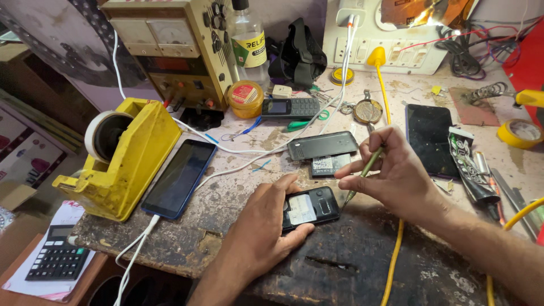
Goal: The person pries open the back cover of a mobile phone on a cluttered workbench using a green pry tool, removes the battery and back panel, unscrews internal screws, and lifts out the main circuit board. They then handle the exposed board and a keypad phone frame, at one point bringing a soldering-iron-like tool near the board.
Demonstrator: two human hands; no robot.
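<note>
Yellow tape dispenser (127, 156), blk phone (310, 207)

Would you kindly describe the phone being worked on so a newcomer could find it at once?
Start from the big yellow tape dispenser on the left and move right past the blue smartphone on its cable. The small black phone lies under the left hand. Unlike its neighbours, its back is off and the right hand holds a tool beside it.
</note>
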